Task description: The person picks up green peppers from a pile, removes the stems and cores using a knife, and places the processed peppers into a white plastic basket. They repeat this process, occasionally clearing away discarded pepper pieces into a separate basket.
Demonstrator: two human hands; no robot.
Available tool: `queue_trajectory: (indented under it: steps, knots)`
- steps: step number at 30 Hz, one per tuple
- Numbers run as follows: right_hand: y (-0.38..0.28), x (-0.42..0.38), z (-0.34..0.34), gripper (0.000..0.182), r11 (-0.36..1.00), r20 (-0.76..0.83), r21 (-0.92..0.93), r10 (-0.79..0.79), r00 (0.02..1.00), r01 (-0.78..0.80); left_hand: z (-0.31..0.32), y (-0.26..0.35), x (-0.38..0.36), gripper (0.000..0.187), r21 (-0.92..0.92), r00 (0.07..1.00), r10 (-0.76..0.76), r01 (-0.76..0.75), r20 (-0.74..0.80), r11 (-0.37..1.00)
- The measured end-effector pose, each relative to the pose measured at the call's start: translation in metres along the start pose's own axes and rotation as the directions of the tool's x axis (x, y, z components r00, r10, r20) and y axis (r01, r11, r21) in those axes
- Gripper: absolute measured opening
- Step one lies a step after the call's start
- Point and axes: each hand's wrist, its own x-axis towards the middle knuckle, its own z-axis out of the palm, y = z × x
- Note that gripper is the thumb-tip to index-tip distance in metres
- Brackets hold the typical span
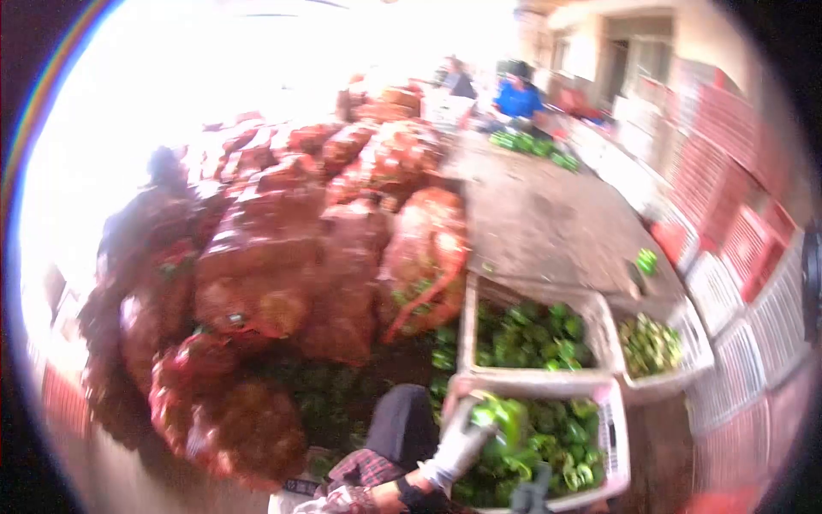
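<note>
My left hand, in a pale glove, is closed around a green bell pepper. It is over the near side of a white crate that holds many green peppers. At the bottom edge of the view, a blurred dark grey shape stands over the same crate. It looks like my right hand in a glove, but its fingers cannot be made out.
A second crate of green peppers and a crate of paler pieces adjoin a long table. Red mesh sacks are piled on the left. Stacked crates line the right. A person in blue is at the far end.
</note>
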Motion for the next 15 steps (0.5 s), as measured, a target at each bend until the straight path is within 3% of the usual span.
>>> queue_trajectory:
  steps: [1,2,3,4,6,9,10,12,13,15]
  knots:
    - [-0.022,-0.075,0.113,0.050,0.606,0.170,-0.770,-0.103,0.980,0.198,0.001,-0.004,-0.005,0.058,-0.023,0.987,-0.008,0.012,0.160,1.000]
    - [-0.026,-0.052,0.102,0.050,0.781,0.470,-0.503,-0.112,0.876,0.369,0.005,-0.004,-0.011,0.061,0.108,0.953,0.163,-0.196,0.256,0.975]
    - [-0.030,-0.050,0.109,0.051,0.615,0.491,-0.647,-0.117,0.863,0.451,0.010,-0.008,-0.017,0.063,0.044,0.895,0.257,-0.292,0.364,0.955]
    - [-0.029,-0.051,0.117,0.051,0.440,0.485,-0.766,-0.082,0.871,0.468,0.014,0.003,-0.028,0.065,-0.022,0.883,0.112,-0.115,0.455,0.993]
    - [-0.022,-0.047,0.124,0.052,0.231,0.513,-0.835,-0.003,0.858,0.500,0.016,-0.023,-0.022,0.072,-0.067,0.859,0.264,-0.262,0.438,0.963]
    - [-0.010,-0.047,0.125,0.053,0.041,0.555,-0.831,0.103,0.825,0.554,0.009,-0.031,-0.037,0.086,0.322,0.910,-0.039,-0.105,0.412,0.941]
    - [-0.007,-0.047,0.126,0.053,0.013,0.567,-0.821,0.128,0.814,0.571,0.006,-0.032,-0.037,0.079,0.349,0.892,0.049,-0.225,0.450,0.910]
    - [-0.005,-0.048,0.125,0.054,-0.037,0.577,-0.806,0.175,0.798,0.591,-0.003,-0.033,-0.043,0.068,0.320,0.859,0.039,-0.232,0.511,0.919]
    - [-0.004,-0.048,0.125,0.055,-0.053,0.579,-0.800,0.192,0.793,0.597,-0.001,-0.027,-0.052,0.055,0.216,0.885,0.199,-0.311,0.420,0.926]
    - [-0.005,-0.049,0.123,0.055,-0.078,0.579,-0.793,0.214,0.787,0.604,0.001,-0.034,-0.050,0.051,0.094,0.848,-0.027,-0.026,0.529,0.995]
